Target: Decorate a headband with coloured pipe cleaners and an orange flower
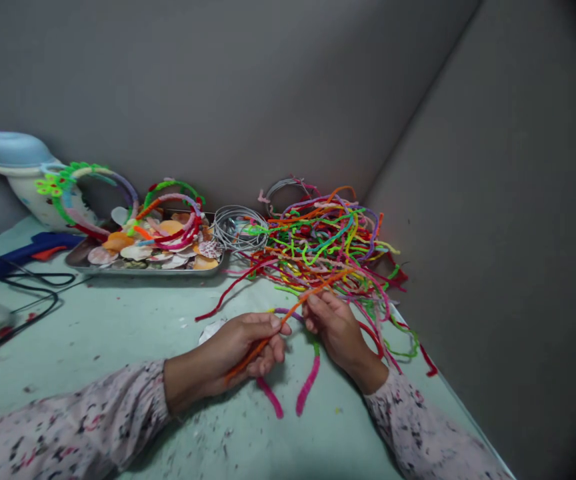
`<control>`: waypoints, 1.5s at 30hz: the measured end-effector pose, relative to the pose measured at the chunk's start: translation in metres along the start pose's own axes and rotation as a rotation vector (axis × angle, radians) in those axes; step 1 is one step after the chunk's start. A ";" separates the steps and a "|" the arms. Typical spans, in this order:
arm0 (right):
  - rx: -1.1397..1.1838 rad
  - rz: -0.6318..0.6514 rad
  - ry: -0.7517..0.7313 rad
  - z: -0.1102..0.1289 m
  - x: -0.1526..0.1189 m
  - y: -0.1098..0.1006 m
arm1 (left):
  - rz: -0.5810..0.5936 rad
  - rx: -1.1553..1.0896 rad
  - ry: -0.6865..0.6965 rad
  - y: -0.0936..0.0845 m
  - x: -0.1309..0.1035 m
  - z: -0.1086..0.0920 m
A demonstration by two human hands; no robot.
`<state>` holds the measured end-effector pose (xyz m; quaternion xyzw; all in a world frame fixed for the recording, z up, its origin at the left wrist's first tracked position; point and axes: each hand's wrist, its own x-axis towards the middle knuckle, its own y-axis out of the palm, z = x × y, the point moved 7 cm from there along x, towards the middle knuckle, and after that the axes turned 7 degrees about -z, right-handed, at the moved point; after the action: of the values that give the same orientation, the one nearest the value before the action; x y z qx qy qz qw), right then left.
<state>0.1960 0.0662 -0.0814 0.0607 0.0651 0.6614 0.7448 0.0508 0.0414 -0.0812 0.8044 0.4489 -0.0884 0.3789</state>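
Note:
My left hand (238, 350) is closed on an orange pipe cleaner (298, 307) that runs up and right toward a tangled pile of coloured pipe cleaners (328, 243). My right hand (335, 327) pinches the same orange strand close to the pile's near edge. Beneath both hands lies a headband (291, 393) wrapped in pink, purple and green fuzz, its two pink ends pointing toward me. A white shell (211, 331) peeks out just left of my left hand.
A metal tray (143, 269) of seashells and wrapped headbands sits at the back left, beside a coil of silver wire (238, 227). A blue glue gun (23, 253) with black cable lies far left. Grey walls close the back and right.

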 end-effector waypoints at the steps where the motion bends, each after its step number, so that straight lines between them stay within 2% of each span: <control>1: -0.030 0.034 -0.002 0.000 -0.002 0.003 | -0.001 0.007 -0.001 0.000 0.000 0.000; 6: -0.100 0.083 0.014 0.002 -0.007 0.009 | 0.027 0.053 0.010 0.002 0.000 0.003; 13: 0.104 0.025 0.188 -0.005 -0.004 0.009 | 0.088 0.169 0.124 0.013 -0.003 -0.003; 16: 0.139 0.017 0.226 -0.006 -0.004 0.010 | 0.071 0.224 0.152 0.015 -0.003 -0.004; 20: 0.106 -0.006 0.197 -0.005 -0.004 0.008 | 0.046 0.239 0.150 0.013 -0.001 -0.002; 28: -0.010 -0.071 0.027 0.001 -0.001 -0.002 | 0.072 0.227 0.087 0.010 0.001 0.008; 37: 0.368 -0.179 0.158 0.007 -0.005 0.002 | 0.099 0.228 0.103 0.020 -0.008 -0.005; 41: 0.314 -0.162 0.154 0.008 -0.003 0.002 | 0.066 0.189 0.086 0.015 -0.007 -0.004; 45: 0.206 -0.248 0.040 0.014 0.000 -0.010 | 0.027 0.142 0.101 0.010 -0.004 -0.004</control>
<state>0.2086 0.0649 -0.0692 0.1153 0.1543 0.5551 0.8092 0.0558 0.0380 -0.0714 0.8387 0.4491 -0.0741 0.2990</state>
